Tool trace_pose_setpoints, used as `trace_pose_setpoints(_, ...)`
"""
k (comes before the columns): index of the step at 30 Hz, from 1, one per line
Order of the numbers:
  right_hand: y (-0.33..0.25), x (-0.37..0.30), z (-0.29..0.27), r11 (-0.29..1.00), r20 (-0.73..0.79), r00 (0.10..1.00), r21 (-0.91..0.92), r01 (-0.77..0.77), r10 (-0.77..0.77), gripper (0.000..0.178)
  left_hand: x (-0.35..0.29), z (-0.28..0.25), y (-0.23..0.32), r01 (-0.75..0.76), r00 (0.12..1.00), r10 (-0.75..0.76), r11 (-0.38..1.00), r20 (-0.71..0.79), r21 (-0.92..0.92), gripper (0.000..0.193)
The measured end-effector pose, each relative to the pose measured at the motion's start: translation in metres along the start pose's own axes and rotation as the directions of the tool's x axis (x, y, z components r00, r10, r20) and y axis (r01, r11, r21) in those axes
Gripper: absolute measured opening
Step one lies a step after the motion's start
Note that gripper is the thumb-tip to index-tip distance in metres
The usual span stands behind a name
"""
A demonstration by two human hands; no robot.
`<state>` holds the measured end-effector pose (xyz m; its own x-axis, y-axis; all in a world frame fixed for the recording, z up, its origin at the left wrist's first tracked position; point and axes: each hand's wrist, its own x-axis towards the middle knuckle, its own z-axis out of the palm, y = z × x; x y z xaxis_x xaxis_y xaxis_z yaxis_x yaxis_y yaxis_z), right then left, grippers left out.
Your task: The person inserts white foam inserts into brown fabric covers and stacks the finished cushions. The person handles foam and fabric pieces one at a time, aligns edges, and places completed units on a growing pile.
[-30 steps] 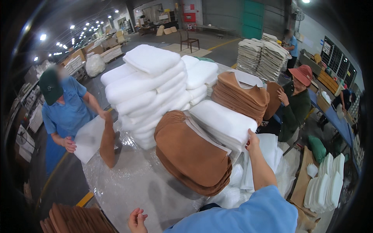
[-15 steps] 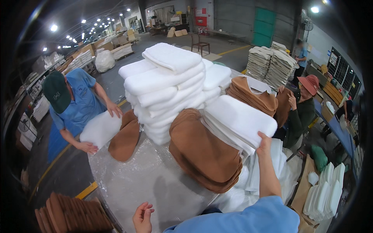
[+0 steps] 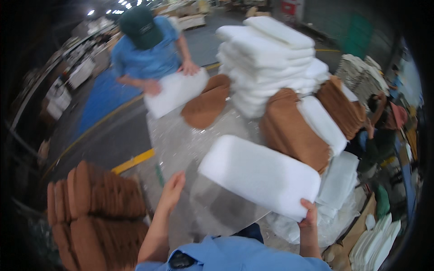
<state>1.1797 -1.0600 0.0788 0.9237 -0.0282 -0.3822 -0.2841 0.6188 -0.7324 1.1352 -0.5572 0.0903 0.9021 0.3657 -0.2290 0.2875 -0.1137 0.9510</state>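
Note:
My right hand (image 3: pixel 308 214) grips the near right corner of a white foam-like pad (image 3: pixel 260 176), which is long with rounded corners. The pad slants across the near part of the plastic-covered table (image 3: pixel 172 149). My left hand (image 3: pixel 173 189) is raised off the pad's left end, holding nothing, its fingers loosely extended. Beyond the pad lies a pile of brown fabric covers (image 3: pixel 289 131), and against it a stack of similar white pads (image 3: pixel 322 124).
A tall stack of white pads (image 3: pixel 266 58) stands at the back. Across the table a co-worker in a cap (image 3: pixel 140 29) handles another white pad (image 3: pixel 176 92) beside a brown cover (image 3: pixel 205 106). Stacked brown cushions (image 3: pixel 97 217) sit at the lower left.
My right hand has drawn the white pad off its stack and toward me over the table. My left hand has risen toward the pad. The view has swung left.

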Motion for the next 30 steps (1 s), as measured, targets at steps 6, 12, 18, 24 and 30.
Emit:
trace_pose_setpoints(6, 0.107, -0.022, 0.028, 0.941, 0.152, 0.938, -0.186, -0.283, 0.312, 0.074, -0.034, -0.071, -0.077, 0.472, 0.855, -0.487, 0.873, -0.177, -0.12, 0.069)
trace_pose_setpoints(12, 0.138, -0.006, 0.009, 0.82, 0.218, 0.832, -0.413, -0.395, 0.51, 0.072, -0.098, -0.062, -0.143, 0.398, 0.821, -0.527, 0.804, -0.219, -0.441, 0.063)
trace_pose_setpoints(18, 0.133, 0.018, -0.038, 0.585, -0.055, 0.758, -0.6, -0.545, 0.65, 0.064, -0.115, -0.053, -0.182, 0.424, 0.756, -0.602, 0.749, -0.256, -0.508, 0.057)
trace_pose_setpoints(24, 0.11, 0.001, -0.046, 0.703, -0.069, 0.863, -0.55, -0.451, 0.5, 0.068, -0.108, -0.086, -0.17, 0.483, 0.772, -0.6, 0.768, -0.209, -0.42, 0.06)
trace_pose_setpoints(30, 0.164, -0.023, -0.039, 0.632, -0.102, 0.889, -0.668, -0.393, 0.446, 0.071, -0.108, -0.048, -0.174, 0.513, 0.759, -0.621, 0.755, -0.196, -0.409, 0.074)
